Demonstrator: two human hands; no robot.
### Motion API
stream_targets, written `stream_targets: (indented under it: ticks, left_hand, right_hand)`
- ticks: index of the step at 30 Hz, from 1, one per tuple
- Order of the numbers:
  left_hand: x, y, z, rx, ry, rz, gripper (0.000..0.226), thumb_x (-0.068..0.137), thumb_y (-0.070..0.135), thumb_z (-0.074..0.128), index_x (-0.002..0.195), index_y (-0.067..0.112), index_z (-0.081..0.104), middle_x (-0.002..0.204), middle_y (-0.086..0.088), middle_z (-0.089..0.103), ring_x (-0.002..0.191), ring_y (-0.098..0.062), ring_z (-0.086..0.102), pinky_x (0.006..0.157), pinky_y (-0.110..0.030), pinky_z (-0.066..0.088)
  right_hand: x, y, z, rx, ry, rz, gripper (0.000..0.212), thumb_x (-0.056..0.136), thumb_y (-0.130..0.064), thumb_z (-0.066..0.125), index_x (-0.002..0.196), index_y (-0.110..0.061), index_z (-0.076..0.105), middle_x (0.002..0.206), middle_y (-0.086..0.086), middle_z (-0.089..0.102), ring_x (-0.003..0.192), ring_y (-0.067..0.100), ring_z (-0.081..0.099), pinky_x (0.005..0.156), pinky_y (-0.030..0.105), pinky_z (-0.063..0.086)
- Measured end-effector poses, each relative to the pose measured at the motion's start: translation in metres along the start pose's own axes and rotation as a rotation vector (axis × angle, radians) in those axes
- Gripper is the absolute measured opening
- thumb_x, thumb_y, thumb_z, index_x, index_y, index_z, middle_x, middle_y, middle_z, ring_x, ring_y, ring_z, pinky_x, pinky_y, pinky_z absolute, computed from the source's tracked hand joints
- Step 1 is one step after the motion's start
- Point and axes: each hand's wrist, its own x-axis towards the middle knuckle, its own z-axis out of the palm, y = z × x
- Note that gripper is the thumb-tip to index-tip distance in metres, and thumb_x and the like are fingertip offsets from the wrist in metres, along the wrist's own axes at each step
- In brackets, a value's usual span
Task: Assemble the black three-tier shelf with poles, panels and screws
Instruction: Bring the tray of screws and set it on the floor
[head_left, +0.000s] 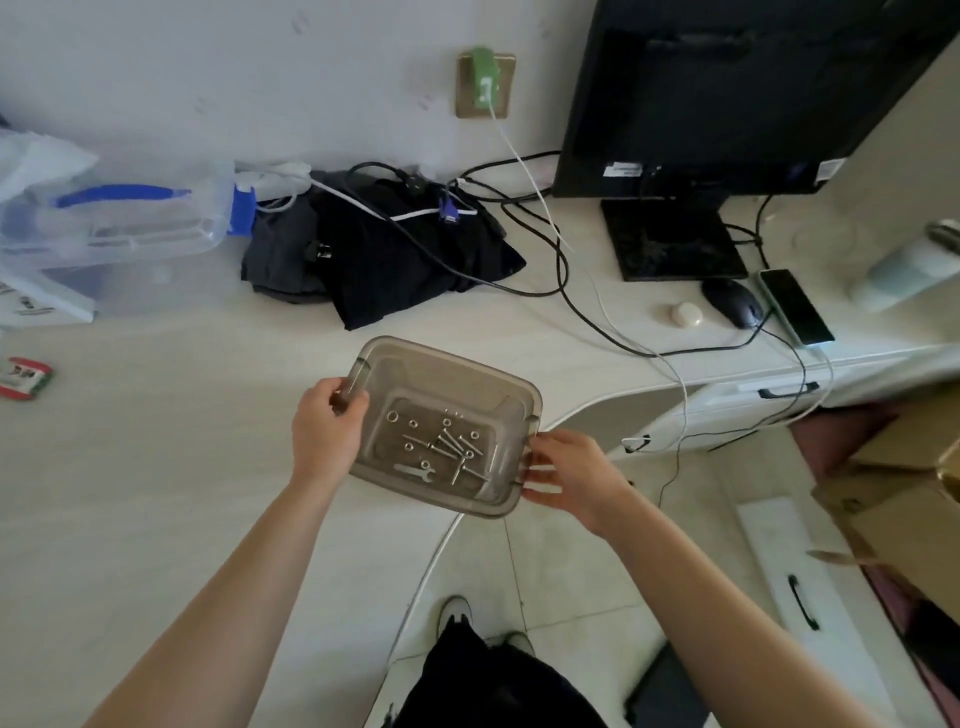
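1. The pale surface (156, 467) carries everything here. Its curved front edge runs just under the smoky plastic tray (447, 426), which serves as the landmark for what follows. No poles or panels of the shelf show in this view, so the build itself looks not yet begun.

2. Far behind the tray and to its right stands a black monitor (727, 93). A tangle of cables (545, 249) trails from it toward the tray's far side, which probably explains why the tray sits at the bare near edge.

3. Behind the tray and to its left, a heap of dark cloth (384, 254) lies on the surface, and further left is a clear storage box (119, 218) with blue fittings. Both are well apart from the tray.

4. The tray is held level between both hands, partly over the surface's edge. That would keep the loose hardware from sliding into a corner.

5. The left hand (327, 431) grasps the tray's left rim, thumb over the lip and fingers curled beneath, which suits carrying it.

6. The right hand (566, 475) meets the opposite end. Its fingers lie fairly straight against the handle, steadying more than clasping.

7. To the tray's right and beyond it, a dark mouse (735, 304) and a phone (797, 306) lie side by side near the monitor's foot.

8. Inside the tray lie the screws (452, 447), scattered with small washers or nuts, and a little flat wrench (414, 472) is at the near wall.
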Motion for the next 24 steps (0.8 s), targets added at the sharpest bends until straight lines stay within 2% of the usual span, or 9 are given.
stream_targets:
  ticks: [3,7,9,12,14,17,19,21,24]
  left_hand:
    - [-0.012,0.011,0.005,-0.038,0.019,0.034,0.023,0.098,0.023,0.060,0.109,0.005,0.068,0.102,-0.013,0.066,0.095,-0.029,0.061,0.081,-0.034,0.044]
    - [-0.039,0.033,0.017,-0.097,-0.035,0.094,0.023,0.098,0.021,0.061,0.113,0.006,0.068,0.106,-0.012,0.067,0.098,-0.026,0.061,0.092,-0.040,0.049]
    - [-0.055,0.042,0.028,-0.125,-0.079,0.112,0.022,0.097,0.020,0.062,0.114,0.007,0.068,0.107,-0.011,0.067,0.098,-0.024,0.062,0.091,-0.037,0.049]
    - [-0.085,0.057,0.052,-0.139,-0.175,0.162,0.020,0.097,0.021,0.063,0.112,0.009,0.069,0.104,-0.006,0.067,0.095,-0.020,0.062,0.081,-0.024,0.045]
    - [-0.109,0.067,0.069,-0.133,-0.242,0.197,0.019,0.097,0.021,0.063,0.111,0.008,0.069,0.102,-0.005,0.068,0.094,-0.020,0.062,0.078,-0.022,0.044]
    - [-0.152,0.078,0.095,-0.120,-0.329,0.236,0.024,0.097,0.018,0.064,0.115,0.003,0.069,0.109,-0.012,0.068,0.098,-0.023,0.062,0.090,-0.033,0.049]
    - [-0.184,0.083,0.112,-0.094,-0.377,0.280,0.030,0.097,0.017,0.063,0.122,0.001,0.067,0.116,-0.011,0.066,0.106,-0.026,0.061,0.100,-0.040,0.047]
    - [-0.218,0.086,0.128,-0.057,-0.431,0.332,0.035,0.098,0.020,0.063,0.128,0.002,0.064,0.117,-0.004,0.062,0.112,-0.025,0.059,0.100,-0.036,0.045]
    - [-0.272,0.088,0.148,-0.030,-0.512,0.399,0.035,0.098,0.018,0.063,0.128,0.000,0.064,0.110,-0.003,0.062,0.107,-0.022,0.059,0.091,-0.026,0.038]
  right_hand:
    - [-0.009,0.018,-0.010,0.008,0.037,-0.054,0.007,0.097,-0.012,0.056,0.095,-0.009,0.063,0.078,0.007,0.062,0.068,0.021,0.063,0.064,0.034,0.057]
    - [-0.027,0.039,-0.034,0.095,0.156,-0.122,0.008,0.097,-0.013,0.057,0.090,-0.013,0.060,0.079,0.006,0.061,0.068,0.019,0.062,0.059,0.031,0.056]
    - [-0.040,0.049,-0.052,0.127,0.206,-0.127,0.007,0.096,-0.013,0.057,0.090,-0.013,0.060,0.081,0.007,0.061,0.067,0.019,0.062,0.058,0.030,0.055]
    - [-0.063,0.069,-0.085,0.172,0.303,-0.131,0.003,0.096,-0.013,0.056,0.095,-0.013,0.059,0.082,0.006,0.061,0.066,0.018,0.060,0.055,0.028,0.053]
    - [-0.080,0.086,-0.108,0.210,0.381,-0.144,0.005,0.096,-0.014,0.057,0.093,-0.015,0.059,0.079,0.003,0.060,0.065,0.016,0.058,0.055,0.027,0.052]
    - [-0.110,0.118,-0.143,0.274,0.496,-0.160,0.006,0.097,-0.017,0.058,0.091,-0.019,0.059,0.078,0.001,0.061,0.066,0.015,0.057,0.056,0.028,0.049]
    - [-0.133,0.142,-0.166,0.313,0.560,-0.153,0.004,0.096,-0.017,0.059,0.094,-0.020,0.058,0.085,0.002,0.062,0.070,0.015,0.058,0.057,0.028,0.049]
    - [-0.158,0.170,-0.189,0.361,0.612,-0.143,0.006,0.095,-0.016,0.061,0.097,-0.021,0.058,0.093,0.004,0.064,0.074,0.017,0.059,0.058,0.028,0.049]
    - [-0.201,0.213,-0.220,0.414,0.686,-0.144,0.011,0.094,-0.016,0.063,0.103,-0.019,0.059,0.101,0.007,0.066,0.078,0.019,0.061,0.057,0.028,0.049]
